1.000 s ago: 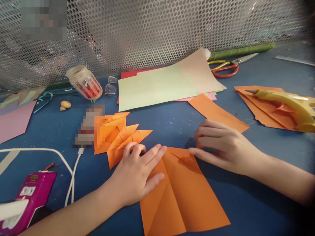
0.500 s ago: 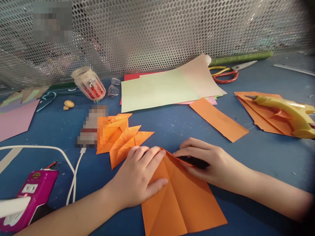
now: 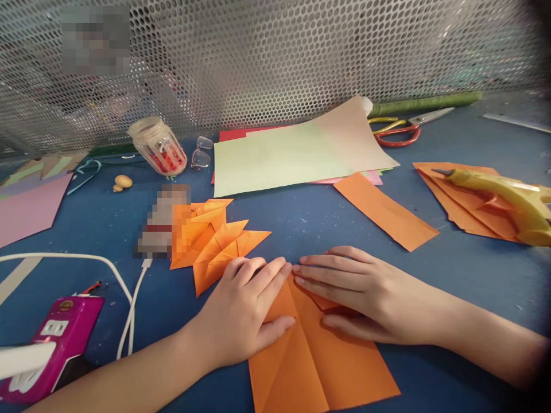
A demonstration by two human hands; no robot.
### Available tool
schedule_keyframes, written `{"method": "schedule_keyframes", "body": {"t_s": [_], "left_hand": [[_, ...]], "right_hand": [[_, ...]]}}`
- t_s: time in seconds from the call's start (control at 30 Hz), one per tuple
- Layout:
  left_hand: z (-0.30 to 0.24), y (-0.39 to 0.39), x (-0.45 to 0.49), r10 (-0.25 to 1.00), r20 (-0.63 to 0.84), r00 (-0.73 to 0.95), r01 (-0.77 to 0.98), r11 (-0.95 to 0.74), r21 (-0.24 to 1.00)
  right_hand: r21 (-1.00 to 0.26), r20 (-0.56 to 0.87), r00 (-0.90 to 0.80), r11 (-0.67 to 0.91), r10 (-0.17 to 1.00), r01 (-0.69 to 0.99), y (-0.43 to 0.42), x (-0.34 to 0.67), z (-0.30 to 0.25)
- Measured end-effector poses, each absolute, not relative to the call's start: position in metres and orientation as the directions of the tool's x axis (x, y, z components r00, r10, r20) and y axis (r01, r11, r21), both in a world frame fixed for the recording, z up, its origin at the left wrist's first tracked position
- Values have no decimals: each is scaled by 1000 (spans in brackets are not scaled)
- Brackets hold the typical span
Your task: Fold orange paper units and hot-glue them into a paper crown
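Note:
An orange paper sheet (image 3: 318, 361) with fold creases lies on the blue table (image 3: 451, 269) in front of me. My left hand (image 3: 241, 310) rests flat on its upper left part, fingers stretched out. My right hand (image 3: 357, 292) lies flat over its upper right corner, which is folded in toward the centre crease, fingertips almost touching the left hand's. Several folded orange paper pieces (image 3: 219, 241) sit just beyond my left hand.
A stack of pale coloured sheets (image 3: 293, 152), an orange strip (image 3: 385, 211), scissors (image 3: 400, 129), a yellow glue gun (image 3: 508, 195) on orange folded pieces, a jar (image 3: 158, 146), glasses (image 3: 201, 154), a pink power strip (image 3: 55, 338) with white cable, and a perforated metal screen (image 3: 275, 57) behind.
My right hand came in from the right, folded the sheet's upper right corner over toward the centre, and now presses it flat. My left hand stayed holding the sheet.

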State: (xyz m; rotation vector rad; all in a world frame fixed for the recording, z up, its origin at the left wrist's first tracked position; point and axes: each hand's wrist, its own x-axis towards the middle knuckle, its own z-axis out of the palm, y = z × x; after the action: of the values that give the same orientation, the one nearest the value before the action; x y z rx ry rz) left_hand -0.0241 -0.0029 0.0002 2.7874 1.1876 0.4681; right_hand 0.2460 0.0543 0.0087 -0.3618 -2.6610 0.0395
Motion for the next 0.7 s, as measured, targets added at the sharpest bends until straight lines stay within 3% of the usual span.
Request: {"method": "schedule_keyframes", "body": {"t_s": [0.2,0.33,0.5,0.6,0.7], "left_hand": [[1,-6,-23,723,245,646,713,-686,146],[-2,-7,-25,736,223,639,724,-673,149],[-2,-4,-27,757,163,633,712,-651,262],[-1,-3,-27,766,151,624,706,-636,311],[-2,-3,-27,762,157,628,695,-641,327]], "right_hand": [[-80,440,-869,974,225,212,57,246,11],[-192,457,-853,965,251,180,54,245,14],[-405,504,-681,842,531,357,40,240,6],[-565,365,-632,702,684,433,31,237,1],[-668,233,-635,596,736,446,26,235,2]]}}
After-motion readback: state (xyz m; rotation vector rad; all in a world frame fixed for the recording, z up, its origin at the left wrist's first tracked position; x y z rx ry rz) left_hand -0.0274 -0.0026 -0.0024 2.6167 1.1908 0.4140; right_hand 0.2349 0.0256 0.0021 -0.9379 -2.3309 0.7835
